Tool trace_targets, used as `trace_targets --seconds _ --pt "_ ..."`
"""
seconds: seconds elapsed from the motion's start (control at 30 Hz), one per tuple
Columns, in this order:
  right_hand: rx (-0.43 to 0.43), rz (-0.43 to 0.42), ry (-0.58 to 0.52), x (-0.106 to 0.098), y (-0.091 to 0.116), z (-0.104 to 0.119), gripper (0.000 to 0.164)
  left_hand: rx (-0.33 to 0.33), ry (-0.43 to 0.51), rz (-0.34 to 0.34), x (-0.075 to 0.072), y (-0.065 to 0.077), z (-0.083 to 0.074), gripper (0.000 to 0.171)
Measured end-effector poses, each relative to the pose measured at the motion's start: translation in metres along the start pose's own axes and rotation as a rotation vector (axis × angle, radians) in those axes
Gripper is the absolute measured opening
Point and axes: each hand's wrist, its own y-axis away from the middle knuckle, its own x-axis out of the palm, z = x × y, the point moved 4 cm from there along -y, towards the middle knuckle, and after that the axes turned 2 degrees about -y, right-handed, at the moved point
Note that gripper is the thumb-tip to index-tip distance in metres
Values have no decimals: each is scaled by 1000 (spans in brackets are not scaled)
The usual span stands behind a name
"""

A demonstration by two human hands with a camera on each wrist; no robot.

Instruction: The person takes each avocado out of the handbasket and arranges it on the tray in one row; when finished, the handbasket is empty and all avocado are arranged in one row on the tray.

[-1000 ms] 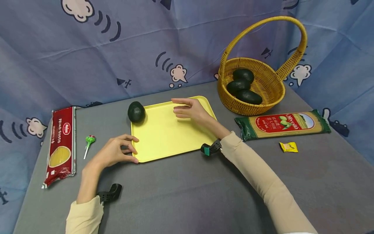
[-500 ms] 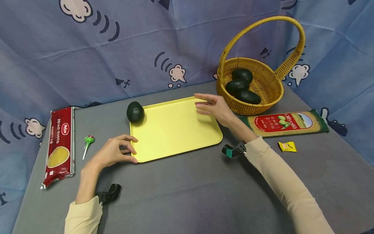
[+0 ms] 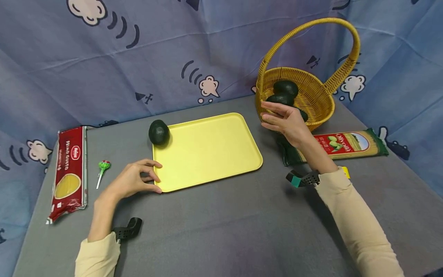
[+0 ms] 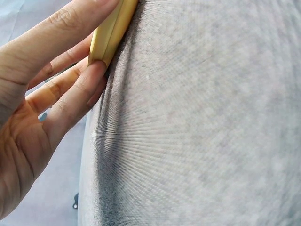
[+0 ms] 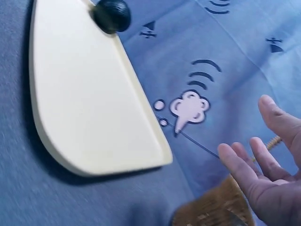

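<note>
Blue cartoon-print cloth (image 3: 155, 57) hangs behind a grey surface (image 3: 207, 234), with a yellow tray (image 3: 207, 150) lying flat on it, so I'll go by that. Left hand (image 3: 133, 179) has the tray's near left corner — fingers bent against the left edge, thumb at the corner. Right hand (image 3: 287, 121) is off past the tray's right side, fingers loosely spread, overlapping the near side of a wicker basket (image 3: 320, 105); can't tell if it's touching. Dark avocados (image 3: 285, 87) sit in that basket, beyond the tray to the right. Another one, a lone avocado (image 3: 159, 132), is at the tray's far left corner. Left of the tray: a lollipop (image 3: 103, 166), then a red pasta pack (image 3: 68, 169). Right of it: a green-ended spaghetti pack (image 3: 347, 144) and a yellow wrapper (image 3: 346, 172) — mostly behind the wrist.
</note>
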Motion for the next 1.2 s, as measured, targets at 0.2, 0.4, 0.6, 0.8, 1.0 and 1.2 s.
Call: trace_targets --seconds 0.2,0.4,0.6,0.8,1.0,1.2 --pt "-9 -77 -17 -21 10 14 45 -6 0 -1 0 0 0 21" --pt "-22 -132 -45 -45 14 25 42 -23 -2 8 -1 -1 2 21" --pt "14 -187 -65 -73 14 28 34 -26 11 15 0 -1 2 21" --pt "110 -196 17 -91 14 23 27 -17 13 20 0 0 1 21" --pt "196 -127 64 -92 8 22 22 -24 14 26 0 0 3 21" --pt "308 -73 251 -98 -1 30 27 -12 8 15 0 0 3 22"
